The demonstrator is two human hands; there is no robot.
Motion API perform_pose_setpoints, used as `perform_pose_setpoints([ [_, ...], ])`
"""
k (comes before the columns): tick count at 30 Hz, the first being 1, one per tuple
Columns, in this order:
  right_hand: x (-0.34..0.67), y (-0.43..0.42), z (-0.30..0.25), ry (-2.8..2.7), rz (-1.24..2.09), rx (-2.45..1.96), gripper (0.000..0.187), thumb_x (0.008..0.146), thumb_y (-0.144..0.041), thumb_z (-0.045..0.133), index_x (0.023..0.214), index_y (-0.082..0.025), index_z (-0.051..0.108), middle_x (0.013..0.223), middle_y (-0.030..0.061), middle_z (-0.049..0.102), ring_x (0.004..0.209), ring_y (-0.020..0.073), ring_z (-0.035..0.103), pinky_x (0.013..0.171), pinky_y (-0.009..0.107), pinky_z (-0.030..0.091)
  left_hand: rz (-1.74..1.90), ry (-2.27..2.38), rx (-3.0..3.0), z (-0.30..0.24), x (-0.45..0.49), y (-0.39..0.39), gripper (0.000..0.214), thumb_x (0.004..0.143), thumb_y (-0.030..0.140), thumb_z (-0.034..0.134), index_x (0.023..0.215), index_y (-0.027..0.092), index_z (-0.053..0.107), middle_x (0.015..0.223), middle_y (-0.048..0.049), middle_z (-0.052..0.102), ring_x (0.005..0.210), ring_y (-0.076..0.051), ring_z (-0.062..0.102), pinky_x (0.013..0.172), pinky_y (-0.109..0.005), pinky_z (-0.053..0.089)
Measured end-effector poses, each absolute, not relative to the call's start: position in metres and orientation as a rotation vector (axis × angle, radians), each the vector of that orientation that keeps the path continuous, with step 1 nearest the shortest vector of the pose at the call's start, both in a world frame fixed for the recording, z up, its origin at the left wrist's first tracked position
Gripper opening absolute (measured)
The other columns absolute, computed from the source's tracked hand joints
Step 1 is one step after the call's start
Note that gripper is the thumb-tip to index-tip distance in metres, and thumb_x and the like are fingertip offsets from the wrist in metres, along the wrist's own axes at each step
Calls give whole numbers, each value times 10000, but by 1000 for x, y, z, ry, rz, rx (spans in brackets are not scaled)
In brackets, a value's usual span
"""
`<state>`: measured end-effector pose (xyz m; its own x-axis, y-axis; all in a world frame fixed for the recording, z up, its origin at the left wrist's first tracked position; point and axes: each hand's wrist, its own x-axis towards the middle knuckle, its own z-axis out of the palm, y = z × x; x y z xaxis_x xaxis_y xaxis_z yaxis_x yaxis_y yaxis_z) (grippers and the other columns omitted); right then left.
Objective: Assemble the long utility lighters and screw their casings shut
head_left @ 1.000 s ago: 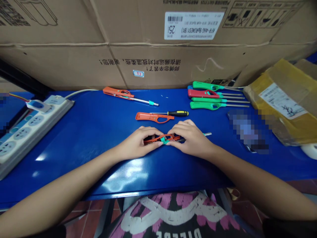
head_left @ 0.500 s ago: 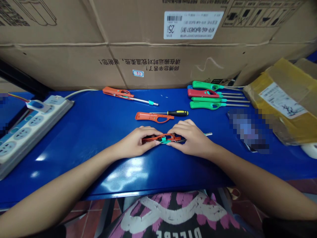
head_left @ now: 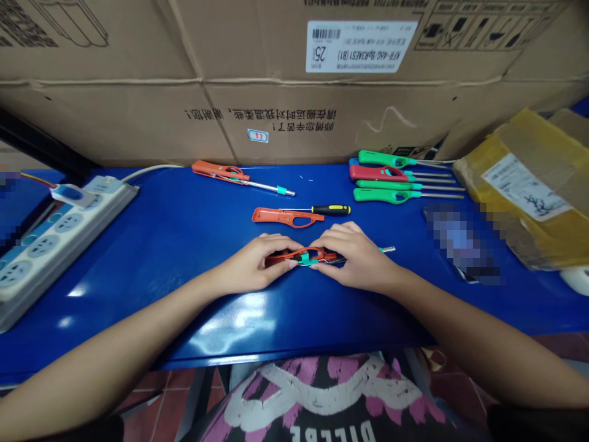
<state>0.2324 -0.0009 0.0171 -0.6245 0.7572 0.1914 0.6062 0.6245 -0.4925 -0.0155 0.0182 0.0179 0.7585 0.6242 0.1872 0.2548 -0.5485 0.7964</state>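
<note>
Between my two hands is an opened orange gas lighter (head_left: 304,253), its inner parts and green trigger showing. My left hand (head_left: 260,263) is closed on the handle end, thumb and forefinger pinching the shell. At the other end, my right hand (head_left: 352,255) grips the lighter near the trigger, and the metal tip sticks out past it to the right. My fingers hide much of the inside. Just beyond lies a loose orange shell half (head_left: 288,217), and a screwdriver (head_left: 331,210) with a black and yellow handle rests behind it.
Another orange lighter (head_left: 221,173) with a metal tube lies at the back. Several green and red lighters (head_left: 384,194) are grouped back right. A phone (head_left: 460,242) and a taped carton (head_left: 534,190) are at the right, a power strip (head_left: 55,236) at the left. A large cardboard box (head_left: 161,123) stands behind.
Both hands keep their hold on the lighter and have barely moved. The whole view has shifted very slightly. The things on the table lie as before.
</note>
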Motion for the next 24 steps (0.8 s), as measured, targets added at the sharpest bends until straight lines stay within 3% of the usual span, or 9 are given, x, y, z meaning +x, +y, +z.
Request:
perform_pose_setpoints([
  [24,232,-2,17,-2482,548,-1064,174,929,-364,682,1019,-216,695,946,13,724,890,190,600,836,349,321,541,597,2090,20,-20,22,278,1005,199,542,1243,194,687,1027,-65,749,879,-178,637,824,-314,469],
])
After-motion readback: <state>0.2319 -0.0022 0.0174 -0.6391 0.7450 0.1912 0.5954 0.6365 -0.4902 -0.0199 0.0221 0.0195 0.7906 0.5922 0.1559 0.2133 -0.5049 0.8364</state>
